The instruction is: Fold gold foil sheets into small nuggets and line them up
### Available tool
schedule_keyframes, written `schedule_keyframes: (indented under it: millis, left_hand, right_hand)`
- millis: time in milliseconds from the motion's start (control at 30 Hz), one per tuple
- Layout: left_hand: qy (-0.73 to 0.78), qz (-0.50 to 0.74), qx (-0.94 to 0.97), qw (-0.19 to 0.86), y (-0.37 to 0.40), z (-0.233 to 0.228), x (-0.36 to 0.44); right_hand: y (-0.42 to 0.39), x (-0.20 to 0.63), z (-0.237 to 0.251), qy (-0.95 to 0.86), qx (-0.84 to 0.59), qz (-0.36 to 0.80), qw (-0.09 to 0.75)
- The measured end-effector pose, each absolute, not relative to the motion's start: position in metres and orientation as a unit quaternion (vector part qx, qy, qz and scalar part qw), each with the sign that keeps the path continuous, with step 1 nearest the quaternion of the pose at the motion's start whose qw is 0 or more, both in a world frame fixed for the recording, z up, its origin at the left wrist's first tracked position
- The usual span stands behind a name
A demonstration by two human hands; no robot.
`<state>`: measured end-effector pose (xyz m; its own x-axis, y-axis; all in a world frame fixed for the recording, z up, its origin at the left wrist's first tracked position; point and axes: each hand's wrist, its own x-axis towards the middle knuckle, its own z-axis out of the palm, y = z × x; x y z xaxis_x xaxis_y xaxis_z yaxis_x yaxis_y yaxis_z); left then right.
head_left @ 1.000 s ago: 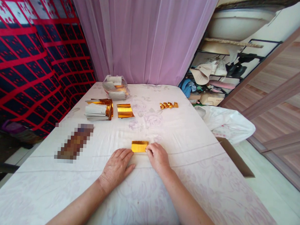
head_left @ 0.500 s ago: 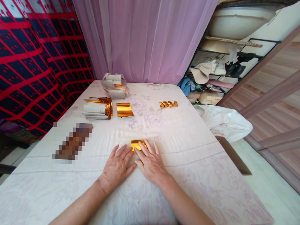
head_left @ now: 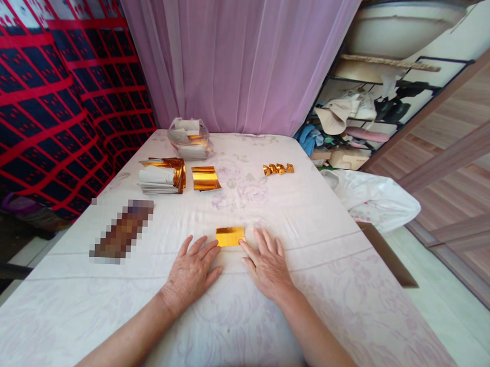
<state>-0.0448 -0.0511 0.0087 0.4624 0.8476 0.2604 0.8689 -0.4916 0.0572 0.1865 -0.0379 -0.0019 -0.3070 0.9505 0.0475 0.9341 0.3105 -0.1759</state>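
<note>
A small gold foil paper rectangle (head_left: 230, 236) lies flat on the patterned tablecloth (head_left: 223, 312), perhaps folded. My left hand (head_left: 193, 268) rests open on the cloth, its fingertips at the paper's lower left corner. Fingers spread, my right hand (head_left: 268, 264) lies to the right, its index fingertip touching the lower right edge. Farther off are a loose gold foil sheet (head_left: 205, 178) and a stack of foil papers (head_left: 160, 180) with pale backs showing. Several folded gold foil pieces (head_left: 278, 169) sit together at the back right.
A clear plastic bag (head_left: 190, 139) of more papers stands at the table's far left. A blurred brownish item (head_left: 123, 232) lies on the left side. Beyond the right edge are a white plastic bag (head_left: 382, 200), a brown cardboard piece (head_left: 388, 254) and a loaded shelf rack (head_left: 367, 80).
My right hand has slid right across the foil paper to its right end, uncovering it. My left hand stays in nearly the same place. The view has shifted slightly.
</note>
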Motion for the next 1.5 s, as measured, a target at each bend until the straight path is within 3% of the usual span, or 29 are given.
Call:
schedule_keyframes:
  millis: [533,1500]
  left_hand:
    - [-0.498,-0.128,-0.856,0.049,-0.042,0.000,0.000]
    - [-0.506,-0.104,-0.855,0.054,-0.053,0.002,-0.036]
  right_hand:
    - [-0.040,0.185,-0.003,-0.811,-0.574,0.039,0.105]
    - [-0.035,0.166,0.004,-0.825,-0.551,0.042,0.119]
